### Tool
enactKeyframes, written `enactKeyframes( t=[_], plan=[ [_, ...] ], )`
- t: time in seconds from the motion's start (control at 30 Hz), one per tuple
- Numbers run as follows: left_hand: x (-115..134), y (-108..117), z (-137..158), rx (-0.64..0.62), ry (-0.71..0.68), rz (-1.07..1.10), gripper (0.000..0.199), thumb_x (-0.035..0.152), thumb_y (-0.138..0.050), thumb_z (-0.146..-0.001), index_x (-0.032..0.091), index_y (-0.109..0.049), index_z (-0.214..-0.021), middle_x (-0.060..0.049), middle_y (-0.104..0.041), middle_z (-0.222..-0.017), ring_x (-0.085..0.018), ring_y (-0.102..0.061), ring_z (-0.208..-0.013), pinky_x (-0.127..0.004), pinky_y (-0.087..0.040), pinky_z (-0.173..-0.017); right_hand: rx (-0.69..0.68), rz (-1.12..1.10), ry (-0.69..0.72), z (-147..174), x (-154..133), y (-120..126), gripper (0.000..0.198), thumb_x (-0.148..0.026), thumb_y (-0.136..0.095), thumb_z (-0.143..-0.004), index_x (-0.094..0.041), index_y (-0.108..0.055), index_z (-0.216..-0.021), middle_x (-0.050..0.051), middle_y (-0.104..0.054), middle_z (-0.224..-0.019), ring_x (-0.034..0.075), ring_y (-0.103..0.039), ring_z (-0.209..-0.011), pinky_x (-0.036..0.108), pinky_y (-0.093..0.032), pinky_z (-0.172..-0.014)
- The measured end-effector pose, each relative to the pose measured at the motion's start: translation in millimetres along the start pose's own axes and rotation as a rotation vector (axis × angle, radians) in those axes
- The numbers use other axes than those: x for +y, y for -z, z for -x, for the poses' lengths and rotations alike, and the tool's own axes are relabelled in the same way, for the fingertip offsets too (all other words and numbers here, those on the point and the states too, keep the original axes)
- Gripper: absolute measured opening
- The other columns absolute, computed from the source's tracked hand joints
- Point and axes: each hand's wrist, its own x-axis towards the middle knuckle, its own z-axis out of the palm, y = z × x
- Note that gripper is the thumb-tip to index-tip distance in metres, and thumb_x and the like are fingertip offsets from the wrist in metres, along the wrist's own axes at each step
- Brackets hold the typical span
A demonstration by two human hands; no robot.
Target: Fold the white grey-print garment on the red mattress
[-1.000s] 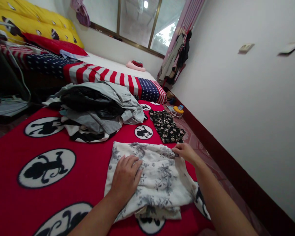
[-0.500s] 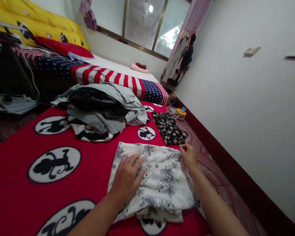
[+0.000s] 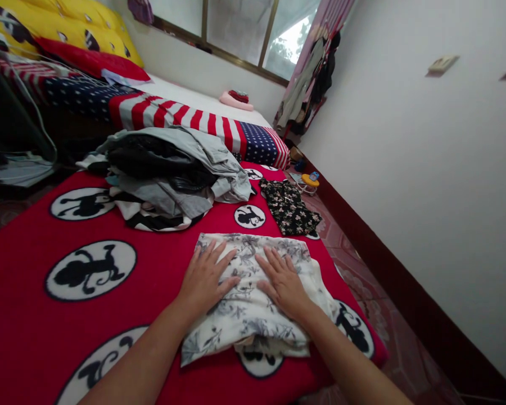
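Left hand (image 3: 204, 278) and right hand (image 3: 283, 284) flat, fingers spread, pressing folded floral garment (image 3: 253, 301) at frame centre; unfolded clothes pile (image 3: 168, 174) upper left.

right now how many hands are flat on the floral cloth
2: left hand on the cloth's left half, right hand beside it on the right half.

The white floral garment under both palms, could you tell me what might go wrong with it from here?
1. The white floral garment lies close to the front edge of the red blanket; its lower layers already stick out unevenly, so sliding the palms may push them further apart.
2. The left hand and right hand press only the middle, so the edges could bunch.
3. The clothes pile sits close and could slump nearer.
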Motion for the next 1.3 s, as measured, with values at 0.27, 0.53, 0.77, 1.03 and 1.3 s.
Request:
enactKeyframes(
  t=[0.27, 0.53, 0.77, 1.03, 1.3],
  plan=[
    [14.4, 43.7, 33.5, 0.046, -0.343, 0.431, 0.020, 0.032, -0.059, -0.089, 0.024, -0.066, -0.106, -0.008, -0.063, -0.115, -0.023, -0.053, -0.112, -0.041, -0.042, -0.098, 0.404, -0.142, -0.170, 25.7, 55.6, 10.5, 0.033, -0.035, -0.059, -0.088, -0.019, -0.062, -0.117, 0.012, -0.059, -0.126, 0.026, -0.053, -0.117, 0.043, -0.042, -0.102],
    [-9.6, 56.1, 69.5, -0.197, -0.278, 0.405, 0.034, 0.028, -0.047, -0.093, 0.019, -0.058, -0.063, -0.003, -0.061, -0.078, -0.016, -0.057, -0.078, -0.028, -0.045, -0.075, 0.341, 0.050, -0.275, 35.5, 63.0, 20.4, 0.010, -0.027, -0.063, -0.082, -0.021, -0.069, -0.086, 0.008, -0.063, -0.102, 0.027, -0.056, -0.098, 0.042, -0.044, -0.087],
    [-31.2, 49.5, 43.0, 0.008, 0.587, 0.729, 0.071, 0.042, -0.066, -0.071, 0.011, -0.046, -0.132, -0.010, -0.068, -0.095, -0.022, -0.067, -0.076, -0.035, -0.055, -0.069, 0.198, -0.571, -0.201, 1.8, -28.4, 38.6, 0.020, -0.031, -0.058, -0.086, -0.020, -0.065, -0.101, 0.003, -0.068, -0.084, 0.017, -0.061, -0.070, 0.028, -0.047, -0.066],
    [36.1, 38.3, 28.9, -0.230, 0.258, 1.235, 0.071, 0.034, -0.069, -0.070, 0.015, -0.049, -0.136, -0.015, -0.051, -0.141, -0.031, -0.047, -0.131, -0.046, -0.036, -0.109, 0.027, -0.790, -0.279, -30.6, -80.2, 38.3, 0.036, -0.047, -0.066, -0.077, -0.017, -0.069, -0.096, 0.005, -0.071, -0.081, 0.023, -0.064, -0.077, 0.031, -0.046, -0.068],
    [33.6, 19.6, 7.2, -0.356, 0.274, 1.322, 0.048, 0.041, -0.064, -0.074, 0.011, -0.067, -0.111, -0.013, -0.073, -0.096, -0.024, -0.069, -0.082, -0.037, -0.054, -0.078, 0.089, -1.471, -0.551, -13.7, -47.8, 13.6, 0.048, -0.051, -0.078, -0.063, -0.012, -0.071, -0.090, 0.007, -0.073, -0.080, 0.023, -0.067, -0.073, 0.034, -0.051, -0.070]
  ],
)
